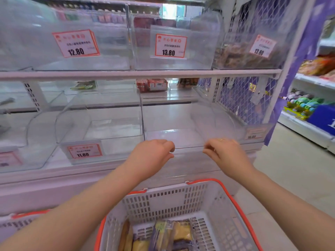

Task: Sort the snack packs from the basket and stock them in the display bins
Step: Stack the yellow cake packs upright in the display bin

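Head view: both hands, left and right, pinch the front lip of an empty bin; packs wait in the basket below, so stocking looks barely begun.

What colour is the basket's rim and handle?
Orange-red, on a white slotted basket; the head view shows it clearly.

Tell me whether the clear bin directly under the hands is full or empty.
Empty. The clear bin shows only its bare see-through floor; both hands pinch its front edge, and the snack packs lie in the basket.

Glossy clear plastic bins; matt perforated plastic basket; shiny film snack packs.
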Available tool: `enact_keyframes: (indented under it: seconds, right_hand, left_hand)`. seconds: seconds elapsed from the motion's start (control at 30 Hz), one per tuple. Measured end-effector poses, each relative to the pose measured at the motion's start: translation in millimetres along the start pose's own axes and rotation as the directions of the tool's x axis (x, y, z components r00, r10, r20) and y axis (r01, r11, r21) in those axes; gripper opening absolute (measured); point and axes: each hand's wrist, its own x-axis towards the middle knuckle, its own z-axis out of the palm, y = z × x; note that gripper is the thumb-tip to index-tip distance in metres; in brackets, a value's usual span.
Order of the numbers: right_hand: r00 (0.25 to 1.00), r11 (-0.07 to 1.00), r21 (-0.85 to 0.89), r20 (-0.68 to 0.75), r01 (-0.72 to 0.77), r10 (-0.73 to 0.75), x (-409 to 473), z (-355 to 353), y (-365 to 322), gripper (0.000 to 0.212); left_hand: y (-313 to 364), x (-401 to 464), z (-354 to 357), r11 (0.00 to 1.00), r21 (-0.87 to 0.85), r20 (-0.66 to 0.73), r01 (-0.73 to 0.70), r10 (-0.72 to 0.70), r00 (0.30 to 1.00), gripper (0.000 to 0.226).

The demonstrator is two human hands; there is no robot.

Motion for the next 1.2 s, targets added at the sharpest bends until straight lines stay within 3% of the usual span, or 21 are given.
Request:
enact_keyframes:
  seconds: [0.13, 0.2, 0.27, 0.33, 0.4, 0.47, 0.5, 0.63, 0.73, 0.8, 0.87, 1.1, 1.17, 1.2]
  right_hand:
    - [1.000, 0.997, -0.082, 0.006, -0.013, 0.013, -18, 0, -3, 0.020]
    - [0.992, 0.998, -0.067, -0.126, -0.001, -0.007, -25, 2, -8, 0.017]
    - [0.928, 1.000, 0.019, -0.374, 0.014, -0.005, -35, 8, -12, 0.019]
    - [0.892, 0.993, 0.112, -0.452, 0.029, 0.025, -52, 22, -14, 0.025]
    - [0.947, 0.974, 0.221, -0.321, 0.046, 0.028, -74, 47, -12, 0.026]
    - [1.000, 0.969, 0.248, -0.004, -0.021, 0.023, -99, 79, -3, 0.020]
    - [0.986, 0.975, 0.217, 0.166, -0.056, 0.020, -112, 96, 2, 0.019]
    - [0.790, 0.994, 0.045, 0.611, -0.096, 0.049, -159, 157, 31, 0.028]
    - [0.564, 0.995, -0.084, 0.819, -0.059, 0.102, -178, 183, 50, 0.028]
    - [0.459, 0.992, -0.123, 0.880, -0.035, 0.126, -184, 194, 61, 0.031]
    - [0.413, 0.991, -0.131, 0.904, 0.018, 0.112, -190, 205, 69, 0.038]
    - [0.402, 0.929, -0.087, 0.913, 0.361, -0.071, -202, 245, 76, 0.038]
    - [0.438, 0.934, -0.052, 0.891, 0.354, -0.116, -198, 250, 75, 0.031]
    - [0.495, 0.955, -0.041, 0.861, 0.295, -0.115, -195, 249, 73, 0.026]
  left_hand:
    - [14, -12, -2, 0.999, 0.033, 0.041, 0.020, -0.021, 0.999, 0.024]
    - [23, -19, -8, 0.998, 0.043, -0.099, -0.048, 0.052, 0.994, 0.020]
    - [30, -27, -4, 0.982, 0.055, -0.299, -0.179, 0.188, 0.936, 0.020]
    - [40, -38, 7, 0.958, 0.042, -0.361, -0.283, 0.278, 0.890, 0.017]
    - [49, -48, 24, 0.943, -0.024, -0.283, -0.331, 0.311, 0.907, 0.011]
    - [54, -58, 50, 0.948, -0.109, -0.112, -0.298, 0.287, 0.951, 0.016]
    - [56, -62, 65, 0.958, -0.146, 0.003, -0.248, 0.251, 0.968, 0.019]
    - [58, -80, 134, 0.974, -0.224, 0.386, 0.044, 0.047, 0.921, 0.026]
    - [60, -93, 171, 0.932, -0.319, 0.499, 0.173, 0.010, 0.867, 0.020]
    - [63, -101, 191, 0.905, -0.361, 0.541, 0.226, 0.006, 0.841, 0.014]
    - [66, -107, 207, 0.888, -0.375, 0.560, 0.264, -0.010, 0.828, 0.013]
    - [69, -125, 239, 0.820, -0.433, 0.575, 0.374, -0.068, 0.815, 0.020]
    - [69, -128, 241, 0.810, -0.438, 0.588, 0.390, -0.070, 0.806, 0.021]
    - [69, -129, 242, 0.805, -0.445, 0.590, 0.394, -0.067, 0.804, 0.021]
